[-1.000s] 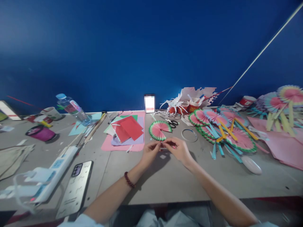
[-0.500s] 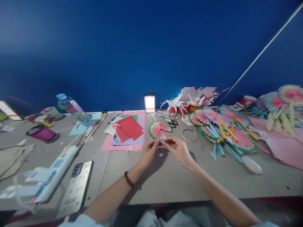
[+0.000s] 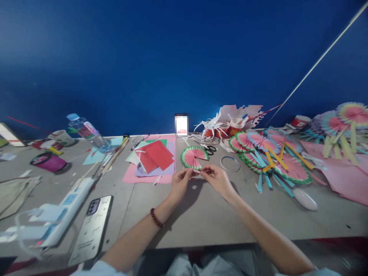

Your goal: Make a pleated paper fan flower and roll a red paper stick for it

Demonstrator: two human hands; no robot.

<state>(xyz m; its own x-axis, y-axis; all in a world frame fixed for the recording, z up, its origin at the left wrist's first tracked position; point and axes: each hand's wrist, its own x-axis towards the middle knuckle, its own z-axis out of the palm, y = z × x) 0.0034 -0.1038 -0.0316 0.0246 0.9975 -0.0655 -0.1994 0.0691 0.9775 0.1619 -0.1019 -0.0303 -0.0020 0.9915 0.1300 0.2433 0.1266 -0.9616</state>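
Observation:
My left hand (image 3: 180,183) and my right hand (image 3: 217,178) meet above the grey table, fingertips pinched around a small pale strip (image 3: 196,172). Its material is too small to make out. Just beyond the fingers lies a pleated paper fan (image 3: 190,156), pink inside with a green rim, opened into a round with a wedge-shaped gap at its right. Black-handled scissors (image 3: 211,150) rest at the fan's right edge. A round roll or ring (image 3: 230,163) lies farther right, apart from my right hand.
Left of the fan, red sheets (image 3: 161,155) top a stack of coloured paper. A phone (image 3: 92,228), power strip (image 3: 69,207) and leaning bottle (image 3: 89,132) occupy the left. Finished pleated fans (image 3: 293,168) and a white oval object (image 3: 305,199) lie right. A lit screen (image 3: 181,125) stands behind.
Both hands stay over nearly the same spot. The fingers of my right hand have shifted slightly around the pale strip, which shows more plainly between the fingertips. The fan has not moved.

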